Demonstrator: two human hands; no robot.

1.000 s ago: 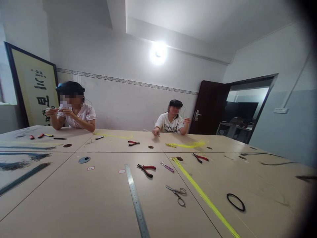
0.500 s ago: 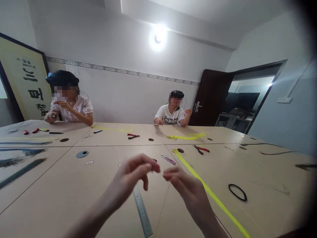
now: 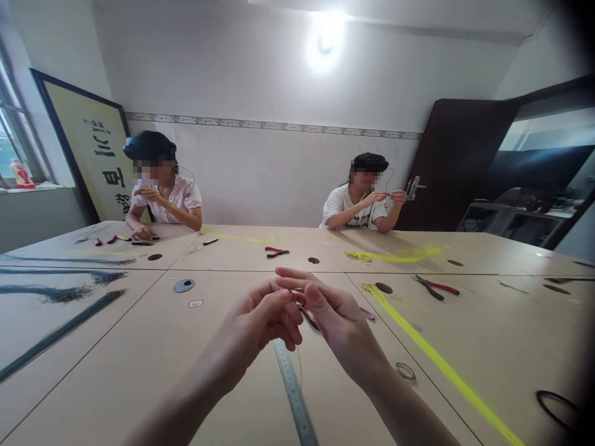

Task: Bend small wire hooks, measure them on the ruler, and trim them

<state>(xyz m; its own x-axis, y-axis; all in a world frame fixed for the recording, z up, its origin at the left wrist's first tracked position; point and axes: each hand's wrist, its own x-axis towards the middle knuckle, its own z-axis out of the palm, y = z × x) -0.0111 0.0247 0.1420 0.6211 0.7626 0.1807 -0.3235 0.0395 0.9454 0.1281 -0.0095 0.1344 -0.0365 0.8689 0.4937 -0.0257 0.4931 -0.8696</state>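
Above the middle of the table my two hands meet. My left hand (image 3: 264,319) is closed in a pinch on a thin wire (image 3: 300,365), whose loose part curves down below the fingers. Opposite it, my right hand (image 3: 341,319) has its thumb and fingers closed around the same spot, fingertips overlapping those of my left hand. The exact grip between the fingertips is partly hidden. Beneath the hands lies a steel ruler (image 3: 294,393). Pliers with red and black handles (image 3: 308,317) show partly behind the fingers.
Yellow strands (image 3: 437,359) run along the right, near a small wire coil (image 3: 406,371) and a black ring (image 3: 555,406). More pliers (image 3: 437,288) lie beyond. Dark bundles (image 3: 65,331) are at left. Two people sit across the table; holes (image 3: 383,288) pierce its top.
My hands have come together from slightly apart and now overlap, with a thin wire visible at them. The view has turned left. The person at right has brought both hands together.
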